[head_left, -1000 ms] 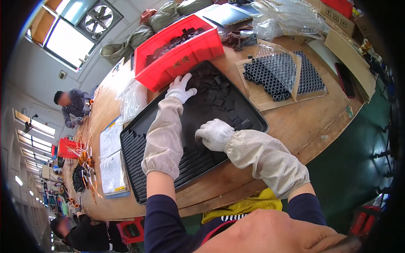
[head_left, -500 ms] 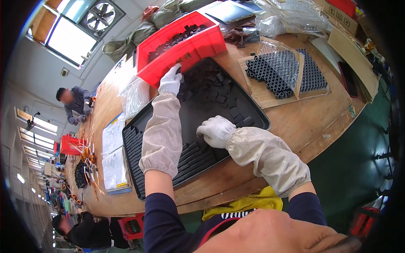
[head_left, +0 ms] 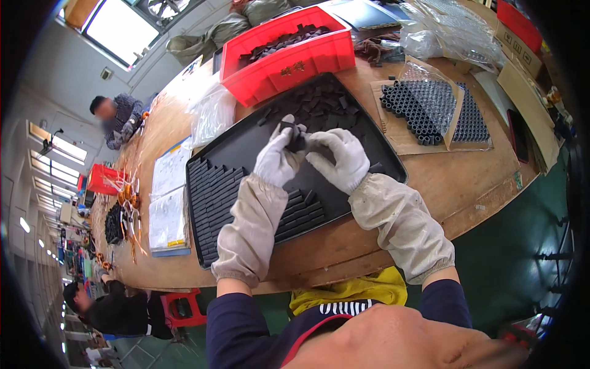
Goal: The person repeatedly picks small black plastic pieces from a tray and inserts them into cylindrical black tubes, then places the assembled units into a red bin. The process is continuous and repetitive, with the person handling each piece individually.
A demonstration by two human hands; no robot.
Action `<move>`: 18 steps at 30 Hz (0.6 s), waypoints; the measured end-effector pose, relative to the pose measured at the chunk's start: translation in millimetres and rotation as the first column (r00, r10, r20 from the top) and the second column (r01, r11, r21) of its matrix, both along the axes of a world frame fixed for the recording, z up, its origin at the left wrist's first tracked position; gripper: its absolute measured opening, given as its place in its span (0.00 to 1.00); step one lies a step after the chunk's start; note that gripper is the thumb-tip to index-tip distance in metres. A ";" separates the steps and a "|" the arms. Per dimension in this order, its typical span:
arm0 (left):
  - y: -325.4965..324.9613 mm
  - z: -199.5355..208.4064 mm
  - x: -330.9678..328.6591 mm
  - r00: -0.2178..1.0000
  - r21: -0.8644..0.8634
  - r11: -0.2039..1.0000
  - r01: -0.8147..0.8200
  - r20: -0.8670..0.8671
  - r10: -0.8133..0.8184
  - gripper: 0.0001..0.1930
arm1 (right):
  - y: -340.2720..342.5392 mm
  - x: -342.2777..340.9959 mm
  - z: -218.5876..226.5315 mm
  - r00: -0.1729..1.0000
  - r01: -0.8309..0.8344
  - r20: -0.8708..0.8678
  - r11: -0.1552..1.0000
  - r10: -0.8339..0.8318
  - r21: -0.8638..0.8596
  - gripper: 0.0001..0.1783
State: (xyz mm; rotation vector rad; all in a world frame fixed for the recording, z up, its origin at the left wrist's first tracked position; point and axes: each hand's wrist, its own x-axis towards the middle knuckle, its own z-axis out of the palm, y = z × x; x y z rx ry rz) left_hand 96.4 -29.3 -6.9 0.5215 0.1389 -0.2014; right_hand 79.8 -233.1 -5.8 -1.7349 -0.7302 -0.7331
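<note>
Over the middle of a black tray (head_left: pixel 258 147), both of my white-gloved hands are close together. My left hand (head_left: pixel 276 161) is closed around a small cluster of short black pieces (head_left: pixel 297 141), held up off the tray. From the other side, my right hand (head_left: pixel 342 161) reaches in with thumb and forefinger curved in a pinch at that cluster; the exact contact is partly hidden. Similar black pieces (head_left: pixel 215 200) lie in slanted, tight rows across the tray's left and near part. Loose pieces (head_left: pixel 322 101) are scattered at its far end.
Behind the tray stands a red bin (head_left: pixel 289 64) of black pieces. To the right, black tubes (head_left: pixel 412 114) stand upright on cardboard, partly under clear plastic. Papers in a folder (head_left: pixel 169 197) and a plastic bag (head_left: pixel 212 117) lie left. Two people work further left.
My left hand has come back from beside the red bin to the tray's middle, now with black pieces. My right hand has risen from the rows to meet it. The view has shifted slightly.
</note>
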 end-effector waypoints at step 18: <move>-34.5 -11.4 -56.3 0.993 -0.235 0.972 0.031 -0.105 -0.057 0.19 | -9.8 4.3 6.1 0.999 0.008 -0.038 0.990 -0.013 -0.139 0.16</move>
